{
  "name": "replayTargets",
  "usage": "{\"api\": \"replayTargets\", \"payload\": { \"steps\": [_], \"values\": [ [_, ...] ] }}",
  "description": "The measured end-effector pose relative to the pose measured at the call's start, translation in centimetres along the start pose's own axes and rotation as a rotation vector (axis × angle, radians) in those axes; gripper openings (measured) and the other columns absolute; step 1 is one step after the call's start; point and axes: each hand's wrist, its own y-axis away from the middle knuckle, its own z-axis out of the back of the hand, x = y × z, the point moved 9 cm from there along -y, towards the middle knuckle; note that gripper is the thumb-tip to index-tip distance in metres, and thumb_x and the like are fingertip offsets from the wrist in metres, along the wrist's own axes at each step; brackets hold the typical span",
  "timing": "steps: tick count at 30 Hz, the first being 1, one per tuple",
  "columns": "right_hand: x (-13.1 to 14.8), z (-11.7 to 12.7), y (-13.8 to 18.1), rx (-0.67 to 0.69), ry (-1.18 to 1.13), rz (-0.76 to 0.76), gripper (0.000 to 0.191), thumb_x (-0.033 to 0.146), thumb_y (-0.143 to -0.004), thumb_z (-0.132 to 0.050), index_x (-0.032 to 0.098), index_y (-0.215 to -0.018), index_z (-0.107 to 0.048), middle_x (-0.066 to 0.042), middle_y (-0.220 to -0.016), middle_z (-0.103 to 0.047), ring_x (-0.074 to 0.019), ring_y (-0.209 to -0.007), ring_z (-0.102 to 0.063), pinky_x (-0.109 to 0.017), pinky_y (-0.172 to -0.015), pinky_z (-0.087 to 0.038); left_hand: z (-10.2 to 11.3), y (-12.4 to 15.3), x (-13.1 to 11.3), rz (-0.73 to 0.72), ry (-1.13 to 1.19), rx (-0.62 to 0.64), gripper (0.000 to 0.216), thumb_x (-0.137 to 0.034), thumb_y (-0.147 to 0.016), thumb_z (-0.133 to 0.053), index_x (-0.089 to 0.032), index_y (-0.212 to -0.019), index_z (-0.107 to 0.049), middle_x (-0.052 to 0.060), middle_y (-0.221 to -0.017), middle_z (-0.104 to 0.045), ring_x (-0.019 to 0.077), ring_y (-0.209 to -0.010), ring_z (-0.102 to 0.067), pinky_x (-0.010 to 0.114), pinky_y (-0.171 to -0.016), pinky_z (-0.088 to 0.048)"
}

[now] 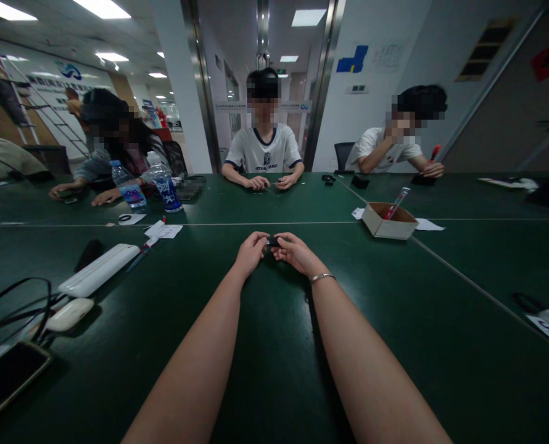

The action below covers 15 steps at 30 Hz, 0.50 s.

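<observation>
Both my forearms reach forward over a dark green table [274, 345]. My left hand [251, 251] and my right hand [293, 251] meet at the table's middle, fingers curled. Between their fingertips they pinch a small black object [272, 242], too small to name. A thin metal bracelet [322, 277] circles my right wrist.
A small cardboard box [389, 222] with a red pen stands to the right. At left lie a white power strip [97, 269], a white pad, black cables, a phone [7, 376], paper slips and two water bottles [166, 185]. Three other people sit across the table.
</observation>
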Motion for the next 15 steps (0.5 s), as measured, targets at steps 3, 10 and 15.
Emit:
{"api": "replayTargets", "payload": {
  "steps": [3,10,15],
  "values": [
    [-0.01,0.05,-0.05,0.001,0.004,0.002,0.016,0.020,-0.084,-0.070,0.018,-0.093,-0.057,-0.003,-0.071,-0.064,-0.0151,-0.060,-0.063,-0.025,-0.057,-0.052,-0.25,0.00,-0.03,-0.011,0.000,0.015,0.022,-0.025,-0.082,-0.053,-0.017,-0.100,-0.063,-0.002,-0.066,-0.055,0.0079,-0.048,-0.046,0.018,-0.045,-0.034],
    [-0.02,0.00,-0.09,0.009,0.003,0.004,0.015,0.019,-0.085,-0.069,0.018,-0.094,-0.057,-0.003,-0.070,-0.065,-0.0150,-0.060,-0.064,-0.025,-0.057,-0.052,-0.42,-0.05,0.01,-0.010,0.005,0.039,0.023,-0.024,-0.084,-0.049,-0.017,-0.100,-0.063,-0.002,-0.063,-0.054,0.0083,-0.047,-0.046,0.019,-0.046,-0.035],
    [-0.02,-0.06,-0.13,0.010,-0.001,0.008,0.016,0.020,-0.085,-0.070,0.017,-0.093,-0.057,-0.004,-0.070,-0.065,-0.0147,-0.060,-0.064,-0.024,-0.057,-0.052,-0.55,-0.01,-0.03,-0.023,0.007,0.049,0.024,-0.028,-0.086,-0.049,-0.017,-0.101,-0.063,-0.002,-0.063,-0.053,0.0083,-0.047,-0.044,0.018,-0.044,-0.033]
  ]
}}
